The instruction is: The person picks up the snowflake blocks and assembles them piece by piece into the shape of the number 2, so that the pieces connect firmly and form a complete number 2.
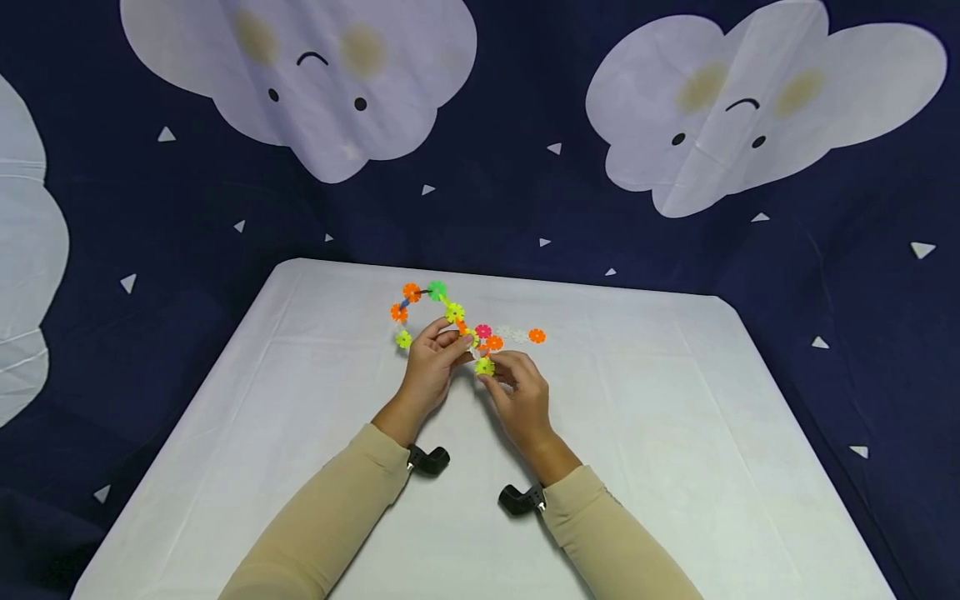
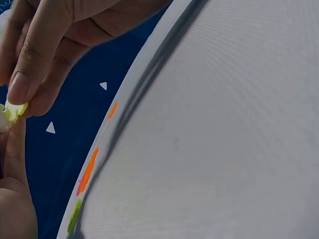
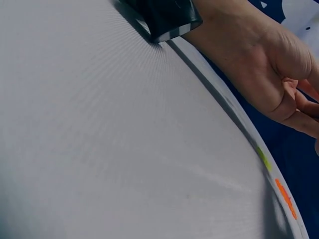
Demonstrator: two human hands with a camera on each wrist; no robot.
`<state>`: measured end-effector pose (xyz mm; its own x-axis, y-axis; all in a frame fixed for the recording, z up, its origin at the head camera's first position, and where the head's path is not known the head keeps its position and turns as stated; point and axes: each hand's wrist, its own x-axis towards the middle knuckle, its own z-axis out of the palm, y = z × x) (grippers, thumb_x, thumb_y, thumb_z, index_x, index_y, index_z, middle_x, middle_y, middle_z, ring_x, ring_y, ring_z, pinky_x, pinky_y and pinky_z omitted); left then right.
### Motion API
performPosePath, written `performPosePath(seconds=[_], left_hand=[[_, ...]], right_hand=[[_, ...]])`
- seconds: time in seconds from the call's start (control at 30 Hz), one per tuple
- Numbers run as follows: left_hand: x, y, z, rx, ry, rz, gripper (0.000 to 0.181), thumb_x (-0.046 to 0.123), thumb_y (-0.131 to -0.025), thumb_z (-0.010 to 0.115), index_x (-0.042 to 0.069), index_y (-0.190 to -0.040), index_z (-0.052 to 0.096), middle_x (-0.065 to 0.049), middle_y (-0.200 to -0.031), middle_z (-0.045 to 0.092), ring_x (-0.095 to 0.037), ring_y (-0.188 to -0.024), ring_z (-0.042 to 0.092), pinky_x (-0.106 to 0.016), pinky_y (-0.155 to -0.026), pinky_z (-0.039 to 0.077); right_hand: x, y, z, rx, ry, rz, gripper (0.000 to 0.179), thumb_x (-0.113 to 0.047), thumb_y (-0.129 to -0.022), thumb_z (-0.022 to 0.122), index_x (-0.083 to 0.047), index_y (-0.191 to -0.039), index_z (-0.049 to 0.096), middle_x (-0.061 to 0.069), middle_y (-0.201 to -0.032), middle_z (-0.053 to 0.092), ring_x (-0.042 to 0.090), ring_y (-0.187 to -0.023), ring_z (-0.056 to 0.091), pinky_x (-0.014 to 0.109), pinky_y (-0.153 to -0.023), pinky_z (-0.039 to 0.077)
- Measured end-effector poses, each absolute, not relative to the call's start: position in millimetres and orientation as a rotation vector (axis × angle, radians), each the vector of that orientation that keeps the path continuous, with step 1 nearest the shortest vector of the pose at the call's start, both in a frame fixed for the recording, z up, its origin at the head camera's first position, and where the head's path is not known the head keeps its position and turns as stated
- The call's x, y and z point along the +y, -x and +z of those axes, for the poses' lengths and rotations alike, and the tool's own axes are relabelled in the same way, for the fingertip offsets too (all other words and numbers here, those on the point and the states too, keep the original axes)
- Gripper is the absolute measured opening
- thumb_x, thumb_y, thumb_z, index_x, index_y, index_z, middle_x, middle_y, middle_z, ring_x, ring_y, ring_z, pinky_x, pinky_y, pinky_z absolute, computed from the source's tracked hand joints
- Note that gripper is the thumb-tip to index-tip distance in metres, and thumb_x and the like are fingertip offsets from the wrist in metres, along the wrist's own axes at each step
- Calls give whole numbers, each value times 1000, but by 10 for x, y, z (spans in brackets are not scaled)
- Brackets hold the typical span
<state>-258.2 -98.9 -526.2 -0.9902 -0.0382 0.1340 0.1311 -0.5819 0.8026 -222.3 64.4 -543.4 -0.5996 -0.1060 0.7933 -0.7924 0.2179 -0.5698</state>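
A curved chain of flower-shaped plastic interlocking discs (image 1: 454, 312) arches up and to the left from between my hands, in orange, green, yellow and white. My left hand (image 1: 431, 362) grips the chain near its lower end with thumb and fingers. My right hand (image 1: 522, 396) pinches a yellow-green disc (image 1: 484, 367) at that end. In the left wrist view, right-hand fingertips press on this yellow-green disc (image 2: 15, 112), beside a white piece. The right wrist view has the left hand (image 3: 269, 69) with its fingers cut off by the frame edge.
Beyond my hands on the white table (image 1: 637, 467) lie a pink disc (image 1: 483, 332), an orange disc (image 1: 494, 342), several white discs (image 1: 513, 335) and another orange disc (image 1: 537, 336). Behind the table hangs a dark blue cloth (image 1: 517, 208) with clouds.
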Motion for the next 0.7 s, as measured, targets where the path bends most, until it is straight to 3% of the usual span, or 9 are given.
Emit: performPosePath(seconds=[0.13, 0.27, 0.47, 0.7], left_hand=[[-985, 2578, -5263, -1395, 173, -2707, 34, -21, -95, 64, 0, -120, 56, -6, -89, 67, -15, -80, 69, -32, -71, 62], [-985, 2573, -5270, -1423, 206, -2692, 34, -21, -95, 63, 2, -119, 56, -5, -88, 66, -15, -78, 68, -31, -71, 62], [-994, 2585, -5289, -1415, 244, -2678, 33, -21, -95, 63, 3, -117, 56, -5, -87, 66, -15, -78, 68, -31, -71, 62], [-999, 2593, -5293, -1424, 250, -2660, 34, -21, -94, 64, 3, -117, 57, -5, -87, 66, -14, -77, 68, -32, -71, 62]], right_hand=[[654, 2202, -5466, -1886, -662, 1940, 34, 22, -87, 74, 19, -119, 63, 31, -106, 67, 42, -83, 74, 36, -75, 63], [666, 2181, -5449, -1878, -500, 2285, 26, 19, -94, 68, 18, -119, 65, 35, -97, 70, 37, -79, 76, 40, -74, 63], [665, 2168, -5412, -1862, -465, 2352, 25, 19, -95, 67, 18, -120, 65, 35, -99, 71, 27, -77, 77, 41, -74, 63], [653, 2167, -5414, -1859, -472, 2303, 25, 19, -94, 68, 17, -119, 67, 34, -100, 72, 29, -78, 77, 41, -74, 63]])
